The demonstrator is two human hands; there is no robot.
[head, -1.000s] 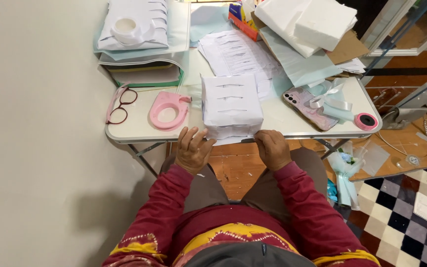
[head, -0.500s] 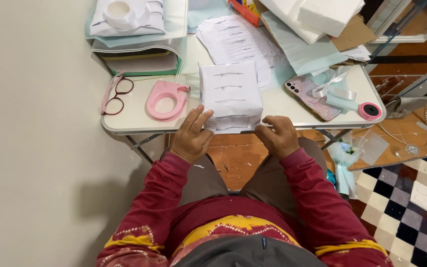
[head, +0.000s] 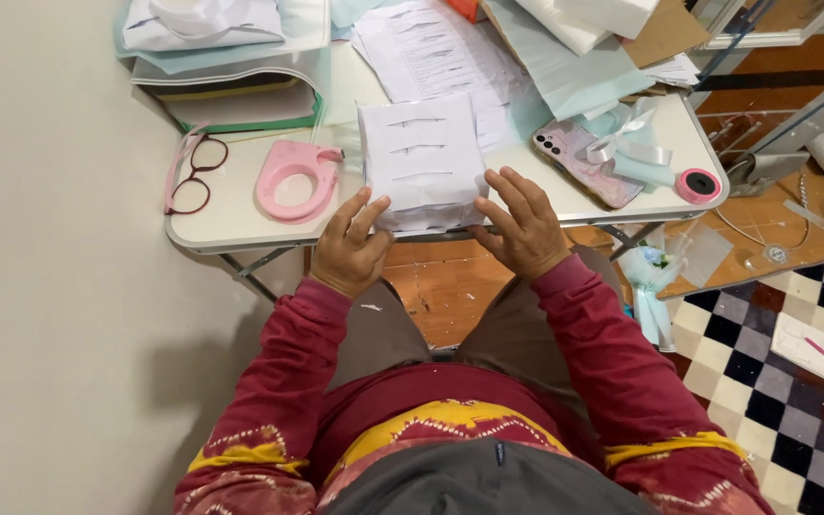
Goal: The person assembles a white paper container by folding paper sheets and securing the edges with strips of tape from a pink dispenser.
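A white paper-wrapped block with short strips of tape across its top lies at the near edge of a small white folding table. My left hand rests at the block's near left corner, fingertips on the paper. My right hand lies at its near right corner, fingers spread and touching the side. Neither hand is closed around it.
A pink tape dispenser and glasses lie left of the block. A phone, a pale ribbon and a pink tape roll lie to its right. Printed sheets, folders and white boxes crowd the back. A checkered floor is at right.
The view has moved closer to the table. My hands have shifted from under the block's near edge to its two near corners, fingers now spread on it.
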